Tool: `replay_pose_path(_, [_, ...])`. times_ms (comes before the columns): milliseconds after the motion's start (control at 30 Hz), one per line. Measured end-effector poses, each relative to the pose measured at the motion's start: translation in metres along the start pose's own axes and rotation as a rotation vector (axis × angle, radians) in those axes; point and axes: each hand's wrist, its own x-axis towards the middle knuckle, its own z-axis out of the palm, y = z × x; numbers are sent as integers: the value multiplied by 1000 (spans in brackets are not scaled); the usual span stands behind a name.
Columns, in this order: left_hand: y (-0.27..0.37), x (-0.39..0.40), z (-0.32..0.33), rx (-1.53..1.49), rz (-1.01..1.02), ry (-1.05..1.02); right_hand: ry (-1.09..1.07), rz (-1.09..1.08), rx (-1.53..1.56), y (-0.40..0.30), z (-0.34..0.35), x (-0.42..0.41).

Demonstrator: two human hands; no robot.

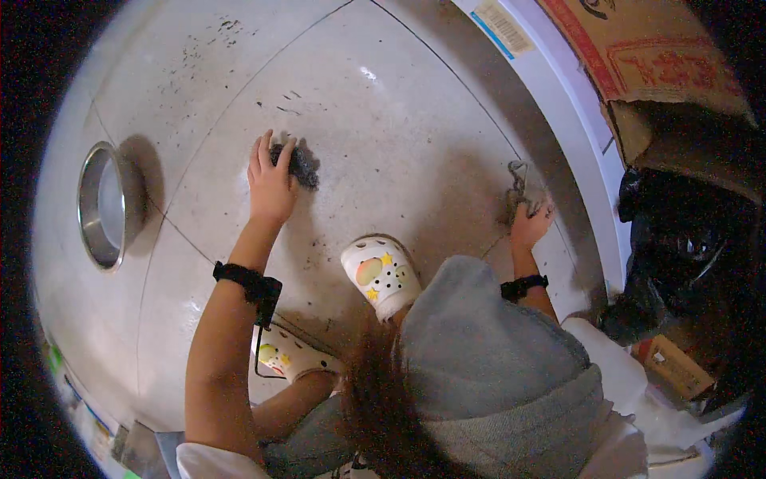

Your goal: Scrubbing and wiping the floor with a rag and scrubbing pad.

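Note:
My left hand (272, 182) is low over the tiled floor, its fingers spread across a dark fibrous clump (306, 169) that looks like steel wool. Part of that clump is hidden under the fingers, and the thumb cannot be made out. Off to the right, my right hand (532, 221) has its fingers curled on a grey-brown twisted strip (517, 173), perhaps a rag; blur hides its exact kind. Dark crumbs and smears (289, 103) mark the floor beyond the left hand. A round metal bowl (87, 209) with something whitish inside is at the left.
White clogs with printed figures, one in front (378, 272) and one behind my left forearm (293, 353), are on my feet. A white raised edge (568, 120) curves along the right side. Past it are a cardboard box (664, 66) and a black plastic bag (676, 239).

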Motion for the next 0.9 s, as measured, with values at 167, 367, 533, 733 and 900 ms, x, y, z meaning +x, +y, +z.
replay_pose_path(167, [1,-6,3,-42,95,-31,-25,49,-463,5,47,3])
replay_pose_path(367, [8,-16,13,45,86,-65,5,22,-452,-25,75,22])
replay_pose_path(533, [9,-8,10,41,126,-33,121,-198,-426,-84,115,45])
replay_pose_path(733, [-7,-12,5,5,160,-98,29,-424,-203,-226,147,64])
replay_pose_path(900, [-19,-21,-4,-123,136,-91,45,-469,-157,-309,195,81])
